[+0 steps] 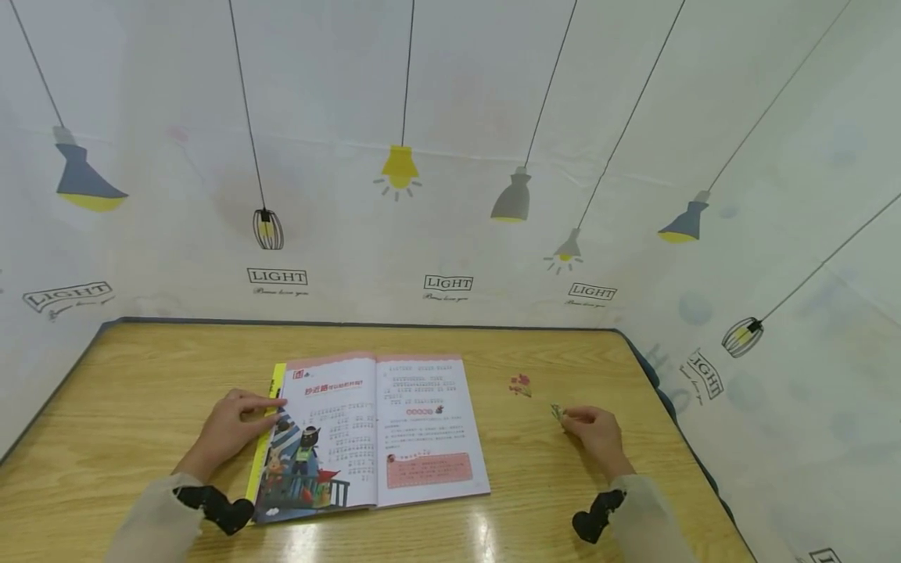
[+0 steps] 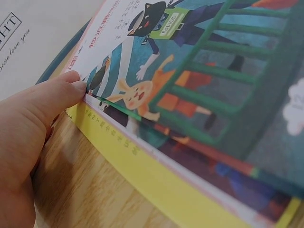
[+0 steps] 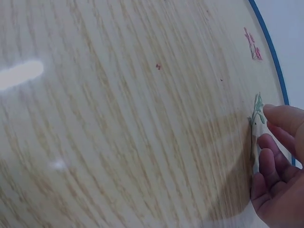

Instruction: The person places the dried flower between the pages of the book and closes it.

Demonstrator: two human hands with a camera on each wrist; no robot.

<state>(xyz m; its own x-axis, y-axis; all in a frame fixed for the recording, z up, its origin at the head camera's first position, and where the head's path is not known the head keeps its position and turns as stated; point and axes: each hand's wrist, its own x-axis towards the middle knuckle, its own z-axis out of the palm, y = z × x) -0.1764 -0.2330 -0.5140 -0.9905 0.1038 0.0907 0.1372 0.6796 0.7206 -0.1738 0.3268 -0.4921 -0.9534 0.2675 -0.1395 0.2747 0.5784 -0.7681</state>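
An open book (image 1: 422, 438) lies on the surface (image 1: 394, 539); the left hand (image 1: 228, 428) touches its left edge, though whether pinching or merely resting cannot be told. Well right of the book, the right hand (image 1: 597, 436) pinches a small green sprig (image 1: 556, 410), probably light and fragile, best held gently by one end. Beyond: a red flower piece (image 1: 520, 385), then a lamp-printed wall covering (image 1: 450, 211).

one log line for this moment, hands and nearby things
left hand: touching left edge of open book | right hand: pinching green sprig | red flowers: on table, right of book
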